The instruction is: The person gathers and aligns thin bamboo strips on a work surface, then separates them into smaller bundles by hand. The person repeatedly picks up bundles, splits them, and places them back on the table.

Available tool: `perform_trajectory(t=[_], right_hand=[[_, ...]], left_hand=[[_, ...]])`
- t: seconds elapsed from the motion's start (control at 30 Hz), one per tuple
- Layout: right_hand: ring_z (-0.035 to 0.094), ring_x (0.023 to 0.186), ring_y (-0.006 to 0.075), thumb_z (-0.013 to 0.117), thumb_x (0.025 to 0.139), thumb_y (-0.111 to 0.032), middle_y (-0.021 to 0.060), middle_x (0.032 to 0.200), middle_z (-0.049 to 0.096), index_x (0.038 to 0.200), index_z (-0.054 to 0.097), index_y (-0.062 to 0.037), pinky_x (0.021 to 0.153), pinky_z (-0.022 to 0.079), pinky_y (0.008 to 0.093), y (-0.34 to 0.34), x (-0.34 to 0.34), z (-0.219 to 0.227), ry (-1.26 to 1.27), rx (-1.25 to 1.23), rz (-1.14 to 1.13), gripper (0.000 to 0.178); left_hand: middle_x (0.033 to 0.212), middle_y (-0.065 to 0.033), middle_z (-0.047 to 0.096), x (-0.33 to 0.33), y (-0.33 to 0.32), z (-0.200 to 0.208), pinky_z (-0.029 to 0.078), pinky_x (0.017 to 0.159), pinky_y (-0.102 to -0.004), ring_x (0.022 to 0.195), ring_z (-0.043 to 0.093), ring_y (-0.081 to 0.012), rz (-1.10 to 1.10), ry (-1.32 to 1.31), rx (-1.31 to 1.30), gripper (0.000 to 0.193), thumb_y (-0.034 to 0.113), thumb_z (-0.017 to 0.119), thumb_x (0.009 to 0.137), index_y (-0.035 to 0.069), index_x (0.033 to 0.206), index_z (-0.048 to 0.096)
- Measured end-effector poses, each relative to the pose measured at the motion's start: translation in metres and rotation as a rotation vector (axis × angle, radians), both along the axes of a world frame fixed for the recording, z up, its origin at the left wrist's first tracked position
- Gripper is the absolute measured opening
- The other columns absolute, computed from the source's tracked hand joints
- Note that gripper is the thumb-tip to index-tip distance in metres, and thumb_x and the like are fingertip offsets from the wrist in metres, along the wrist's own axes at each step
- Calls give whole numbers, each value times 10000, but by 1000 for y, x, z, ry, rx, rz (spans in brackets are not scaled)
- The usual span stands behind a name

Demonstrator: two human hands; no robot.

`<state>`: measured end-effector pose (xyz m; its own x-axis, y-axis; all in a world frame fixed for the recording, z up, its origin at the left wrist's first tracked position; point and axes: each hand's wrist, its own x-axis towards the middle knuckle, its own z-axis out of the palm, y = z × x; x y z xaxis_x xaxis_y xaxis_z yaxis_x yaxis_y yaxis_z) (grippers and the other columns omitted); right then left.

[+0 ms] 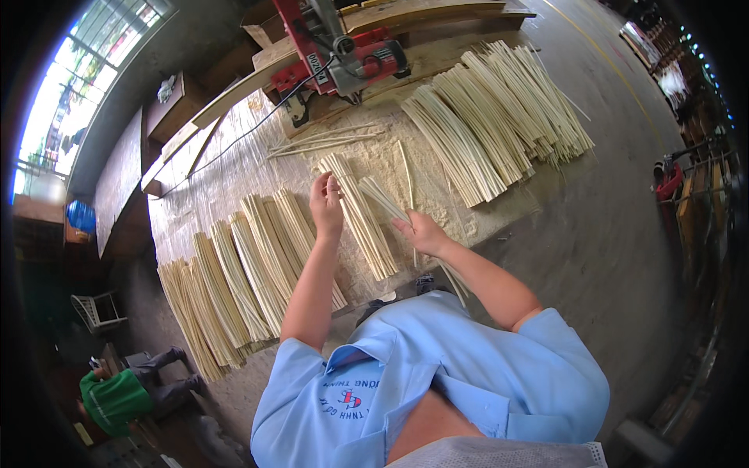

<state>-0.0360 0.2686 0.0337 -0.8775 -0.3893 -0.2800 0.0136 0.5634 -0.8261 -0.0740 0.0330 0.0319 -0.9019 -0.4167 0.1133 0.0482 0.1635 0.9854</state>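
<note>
In my right hand is a small bunch of thin pale wooden sticks, gripped partway along, its lower ends trailing down toward my body. My left hand is raised beside it with half-bent fingers, and nothing shows in them. Just right of that hand a loose stack of similar sticks lies on the worktable. A single stick lies beyond my right hand, partly hidden by it.
Several stick bundles line the table's left front, and a larger pile covers its right side. At the back stands a red cutting machine with a black cable. Loose sticks and sawdust lie before it. A person in green is at lower left.
</note>
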Motion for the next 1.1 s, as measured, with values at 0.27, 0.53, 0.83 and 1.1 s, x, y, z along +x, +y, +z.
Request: perform_trajectory(t=[0.27, 0.53, 0.83, 1.1], right_hand=[[670, 819, 457, 519, 1024, -546, 293, 824, 663, 926, 593, 23, 739, 512, 517, -50, -2, -44, -26, 162, -2, 583], [670, 870, 500, 510, 1030, -516, 328, 900, 679, 960, 606, 42, 771, 520, 550, -101, -23, -74, -8, 267, -76, 571], [686, 944, 495, 504, 1035, -477, 329, 972, 698, 1089, 589, 63, 836, 546, 548, -123, -26, -64, -114, 506, -84, 549], [692, 1032, 463, 499, 1039, -476, 300, 1061, 711, 1161, 577, 64, 888, 546, 539, -130, -32, -60, -163, 634, -50, 559]], left_hand=[[1001, -117, 675, -50, -76, -58, 545, 827, -396, 917, 674, -260, -226, -266, -599, 213, 142, 762, 872, 46, 1063, 751], [1070, -160, 644, -90, -78, -74, 497, 961, -446, 1098, 603, -360, -499, -334, -798, 110, 119, 705, 858, 28, 920, 699], [1032, -200, 647, -80, -86, -80, 481, 933, -484, 1070, 594, -401, -565, -308, -760, 133, 121, 585, 952, 7, 1018, 570], [923, -177, 665, -71, -77, -71, 511, 821, -455, 912, 647, -360, -450, -225, -436, 148, 104, 623, 910, 33, 1040, 624]])
